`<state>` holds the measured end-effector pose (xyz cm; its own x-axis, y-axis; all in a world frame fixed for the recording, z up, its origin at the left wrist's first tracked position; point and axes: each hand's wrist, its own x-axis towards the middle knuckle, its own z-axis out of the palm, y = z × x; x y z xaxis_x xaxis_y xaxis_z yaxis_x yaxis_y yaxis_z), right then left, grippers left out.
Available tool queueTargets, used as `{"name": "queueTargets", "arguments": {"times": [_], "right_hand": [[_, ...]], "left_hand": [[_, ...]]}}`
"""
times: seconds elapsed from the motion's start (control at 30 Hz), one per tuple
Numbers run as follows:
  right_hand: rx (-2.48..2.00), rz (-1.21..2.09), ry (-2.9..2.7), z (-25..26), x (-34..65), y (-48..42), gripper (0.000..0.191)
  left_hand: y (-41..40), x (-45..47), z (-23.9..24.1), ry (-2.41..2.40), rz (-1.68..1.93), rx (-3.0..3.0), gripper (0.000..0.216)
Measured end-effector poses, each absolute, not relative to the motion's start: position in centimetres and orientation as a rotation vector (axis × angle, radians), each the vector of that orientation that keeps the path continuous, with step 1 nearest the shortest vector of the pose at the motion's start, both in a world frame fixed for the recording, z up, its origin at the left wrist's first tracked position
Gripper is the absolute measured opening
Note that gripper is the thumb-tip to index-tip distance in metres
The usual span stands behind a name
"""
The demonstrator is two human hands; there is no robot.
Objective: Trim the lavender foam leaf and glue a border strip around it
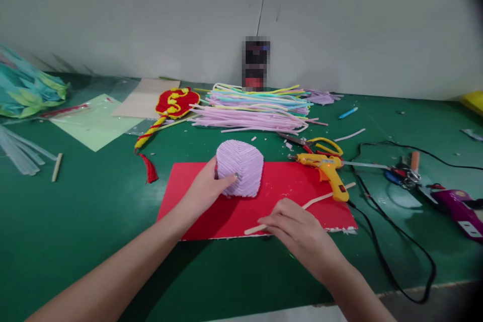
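Two bare hands work over a red sheet (287,186) that lies flat on the green table (75,221), apparently serving as a work mat that catches the pale crumbs scattered on it. The left hand (209,188) cups the near-left side of a lilac ribbed block (240,167), fingers curled against its face and thumb behind, seemingly to keep the light piece steady; the block stands on the sheet's upper middle, its surface built of fine parallel strands meeting in a chevron ridge, with rounded corners. The right hand (298,229) lies palm down on the sheet's near edge, fingers loosely bent over the lower end of a thin pale stick (320,197); whether it pinches the stick or only rests on it cannot be told. The stick runs diagonally up toward a yellow glue gun (328,171), set down just beside the sheet's right corner within reach, its black cord (396,246) trailing off the table edge. Behind lie a loose heap of pastel fuzzy stems (256,108), yellow-handled scissors (320,145) and a red-and-yellow fan-shaped ornament (175,103) with tassel.
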<state>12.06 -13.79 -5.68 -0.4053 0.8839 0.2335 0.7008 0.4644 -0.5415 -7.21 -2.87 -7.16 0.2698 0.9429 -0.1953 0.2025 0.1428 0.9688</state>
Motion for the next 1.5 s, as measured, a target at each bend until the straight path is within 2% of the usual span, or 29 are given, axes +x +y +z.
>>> {"name": "queueTargets", "arguments": {"times": [0.07, 0.23, 0.27, 0.33, 0.4, 0.47, 0.67, 0.83, 1.1, 1.3, 1.5], "right_hand": [[-1.331, 0.537, -2.196, -5.9, 11.5, -13.8, 0.028], [-1.35, 0.567, -2.175, -6.1, 10.8, -13.6, 0.027], [-1.355, 0.555, -2.198, -6.1, 10.9, -13.5, 0.027], [-1.382, 0.514, -2.233, -6.2, 11.4, -13.5, 0.026], [-1.42, 0.459, -2.243, -6.4, 12.4, -13.5, 0.025], [-1.444, 0.423, -2.26, -6.6, 13.7, -13.6, 0.022], [-1.434, 0.47, -2.297, -7.3, 16.6, -13.5, 0.018], [-1.336, 0.52, -2.408, -6.8, 15.7, -12.7, 0.023], [-1.414, 0.646, -2.399, -6.4, 15.1, -12.4, 0.014], [-1.424, 0.831, -1.885, -5.9, 14.6, -12.7, 0.009], [-1.315, 0.575, -1.459, -2.1, 13.9, -10.6, 0.01]], "left_hand": [[-3.4, -7.5, -7.0, 1.198, 0.773, 1.313, 0.053], [-4.3, -8.5, -6.1, 1.515, 0.722, 1.484, 0.08], [-4.4, -8.6, -5.9, 1.607, 0.716, 1.59, 0.075], [-4.5, -8.8, -5.6, 1.699, 0.719, 1.836, 0.051], [-4.4, -8.7, -5.5, 1.59, 0.75, 2.076, 0.028], [-4.4, -8.5, -5.8, 1.347, 0.792, 2.24, 0.021], [-3.8, -7.9, -7.7, 0.785, 0.718, 2.215, 0.025], [-3.3, -7.8, -8.0, 0.774, 0.642, 2.187, 0.026], [-3.2, -7.8, -7.9, 0.763, 0.659, 2.132, 0.026], [-3.1, -8.0, -8.1, 0.753, 0.674, 2.172, 0.026], [-3.0, -8.1, -8.4, 0.735, 0.636, 2.167, 0.027]]}}
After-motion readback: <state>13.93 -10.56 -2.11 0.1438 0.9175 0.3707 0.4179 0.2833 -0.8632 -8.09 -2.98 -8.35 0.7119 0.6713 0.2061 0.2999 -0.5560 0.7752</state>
